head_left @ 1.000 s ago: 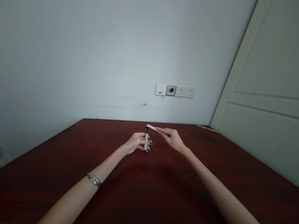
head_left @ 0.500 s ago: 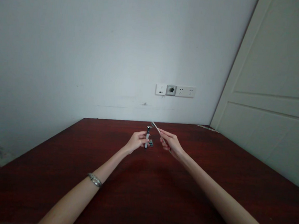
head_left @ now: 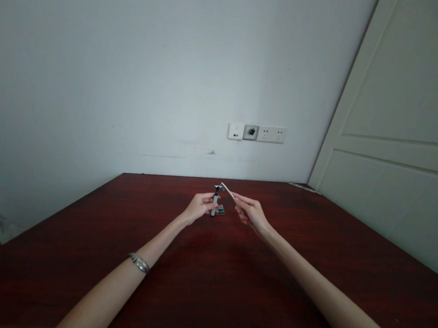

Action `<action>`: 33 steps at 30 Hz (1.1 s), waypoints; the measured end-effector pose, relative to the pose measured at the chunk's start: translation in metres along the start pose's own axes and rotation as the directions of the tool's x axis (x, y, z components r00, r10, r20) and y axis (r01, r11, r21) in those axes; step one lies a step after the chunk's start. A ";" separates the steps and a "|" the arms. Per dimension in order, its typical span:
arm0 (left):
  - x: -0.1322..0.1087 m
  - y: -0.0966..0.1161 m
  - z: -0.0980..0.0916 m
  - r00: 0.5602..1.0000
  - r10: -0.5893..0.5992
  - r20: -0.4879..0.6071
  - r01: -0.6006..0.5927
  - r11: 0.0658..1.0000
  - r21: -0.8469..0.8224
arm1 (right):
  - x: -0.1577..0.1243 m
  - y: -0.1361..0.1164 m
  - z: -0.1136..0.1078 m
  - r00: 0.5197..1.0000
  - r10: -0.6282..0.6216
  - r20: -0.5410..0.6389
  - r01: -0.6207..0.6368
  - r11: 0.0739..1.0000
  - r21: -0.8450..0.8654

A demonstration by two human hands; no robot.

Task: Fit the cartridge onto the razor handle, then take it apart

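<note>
Near the middle of the dark red table (head_left: 210, 274), my left hand (head_left: 199, 208) is closed around the grey handle of a razor (head_left: 215, 204), which stands nearly upright with its head at the top. My right hand (head_left: 251, 212) grips a light-coloured toothbrush (head_left: 227, 190). The brush slants up to the left, its bristled end right beside the razor head; whether they touch I cannot tell. Just behind the razor handle lies a small dark, partly see-through item (head_left: 220, 210), partly hidden by my left fingers.
A white wall (head_left: 172, 79) rises behind the table, with sockets (head_left: 265, 134) and a dark plug (head_left: 251, 131) in one. To the right stands a pale panelled door or cabinet side (head_left: 404, 123). A thin strip (head_left: 303, 188) lies at the far right corner.
The toothbrush has tipped slightly lower and turned, so its bristles sit closer to the razor head. The razor has shifted very slightly; both hands keep their hold.
</note>
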State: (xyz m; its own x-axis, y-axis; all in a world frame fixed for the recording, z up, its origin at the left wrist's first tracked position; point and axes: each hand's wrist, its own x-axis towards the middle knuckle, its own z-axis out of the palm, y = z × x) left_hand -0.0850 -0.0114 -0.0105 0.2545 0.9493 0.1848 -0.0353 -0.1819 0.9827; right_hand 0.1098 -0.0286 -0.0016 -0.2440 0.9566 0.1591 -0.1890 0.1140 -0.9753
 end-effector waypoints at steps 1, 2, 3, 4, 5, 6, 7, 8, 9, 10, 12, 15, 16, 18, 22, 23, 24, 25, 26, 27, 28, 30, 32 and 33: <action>0.000 0.000 0.000 1.000 0.003 0.014 -0.003 1.000 0.005 | -0.001 0.001 0.001 1.000 -0.004 0.016 0.004 1.000 -0.009; 0.000 0.001 0.000 1.000 0.006 0.022 -0.006 1.000 0.009 | -0.001 0.001 0.001 0.999 -0.013 0.032 0.014 1.000 -0.015; 0.000 0.001 -0.001 1.000 0.009 0.026 -0.009 1.000 0.013 | -0.002 0.001 0.001 0.999 -0.025 0.044 0.026 0.999 -0.020; 0.000 0.001 -0.001 1.000 0.012 0.028 -0.013 1.000 0.015 | -0.002 0.002 0.001 0.998 -0.037 0.047 0.038 0.999 -0.025; 0.000 0.001 -0.001 0.999 0.015 0.029 -0.015 1.000 0.016 | -0.002 0.001 0.001 0.998 -0.048 0.040 0.049 0.998 -0.030; 0.000 0.001 -0.001 0.999 0.016 0.030 -0.016 1.000 0.016 | -0.002 0.001 0.000 0.998 -0.055 0.025 0.056 0.998 -0.039; 0.000 0.001 -0.001 0.999 0.014 0.032 -0.015 1.000 0.016 | -0.001 0.001 0.000 0.998 -0.063 0.007 0.063 0.997 -0.053; 0.000 0.001 -0.001 0.999 0.013 0.035 -0.014 1.000 0.016 | -0.001 0.000 -0.001 0.998 -0.070 -0.003 0.070 0.995 -0.076; 0.000 0.001 -0.001 0.999 0.015 0.038 -0.015 1.000 0.015 | -0.001 0.000 -0.002 0.997 -0.080 0.003 0.080 0.991 -0.108; 0.000 0.001 -0.002 0.999 0.019 0.039 -0.020 1.000 0.015 | -0.001 -0.001 -0.002 0.995 -0.093 0.024 0.095 0.985 -0.145; 0.000 0.001 -0.002 0.999 0.038 0.037 -0.038 0.999 0.018 | -0.001 -0.004 -0.004 0.988 -0.130 0.083 0.145 0.966 -0.216; 0.001 0.000 -0.004 0.996 0.076 0.047 -0.078 0.996 0.034 | -0.001 -0.010 -0.008 0.972 -0.212 0.102 0.233 0.923 -0.306; 0.002 -0.001 -0.005 0.995 0.088 0.056 -0.090 0.995 0.041 | 0.000 -0.013 -0.010 0.965 -0.243 0.097 0.262 0.901 -0.346; 0.002 -0.002 -0.007 0.991 0.115 0.075 -0.119 0.991 0.055 | 0.002 -0.020 -0.014 0.944 -0.303 0.130 0.329 0.836 -0.439; 0.003 -0.001 -0.008 0.979 0.182 0.091 -0.191 0.976 0.103 | 0.004 -0.034 -0.021 0.888 -0.313 0.337 0.452 0.729 -0.515; 0.003 -0.001 -0.008 0.977 0.193 0.090 -0.202 0.974 0.106 | 0.004 -0.038 -0.022 0.882 -0.320 0.345 0.463 0.723 -0.513; 0.003 0.000 -0.008 0.976 0.199 0.090 -0.207 0.973 0.105 | 0.003 -0.040 -0.022 0.882 -0.334 0.333 0.467 0.719 -0.516; 0.003 0.000 -0.008 0.976 0.200 0.087 -0.208 0.973 0.101 | 0.003 -0.043 -0.022 0.883 -0.348 0.315 0.467 0.713 -0.523; 0.003 0.001 -0.008 0.976 0.199 0.084 -0.207 0.974 0.098 | 0.002 -0.045 -0.021 0.884 -0.355 0.304 0.467 0.705 -0.533; 0.003 0.001 -0.008 0.977 0.198 0.079 -0.205 0.974 0.099 | 0.001 -0.046 -0.020 0.883 -0.343 0.320 0.468 0.697 -0.544; 0.003 0.001 -0.008 0.977 0.200 0.071 -0.207 0.973 0.104 | 0.000 -0.047 -0.019 0.879 -0.315 0.357 0.471 0.688 -0.552; 0.004 0.000 -0.009 0.976 0.208 0.058 -0.214 0.969 0.124 | -0.001 -0.048 -0.017 0.863 -0.253 0.437 0.481 0.677 -0.557; 0.005 -0.002 -0.010 0.976 0.211 0.050 -0.216 0.967 0.138 | -0.001 -0.047 -0.015 0.867 -0.269 0.420 0.481 0.676 -0.559; 0.006 -0.003 -0.010 0.977 0.209 0.051 -0.214 0.967 0.139 | -0.001 -0.047 -0.015 0.873 -0.299 0.385 0.479 0.674 -0.563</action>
State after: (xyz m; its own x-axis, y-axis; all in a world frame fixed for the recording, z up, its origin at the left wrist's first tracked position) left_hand -0.0933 -0.0030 -0.0123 0.2907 0.8758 0.3853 0.0455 -0.4149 0.9087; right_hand 0.1334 -0.0309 0.0417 -0.5226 0.6981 0.4894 0.2910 0.6857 -0.6672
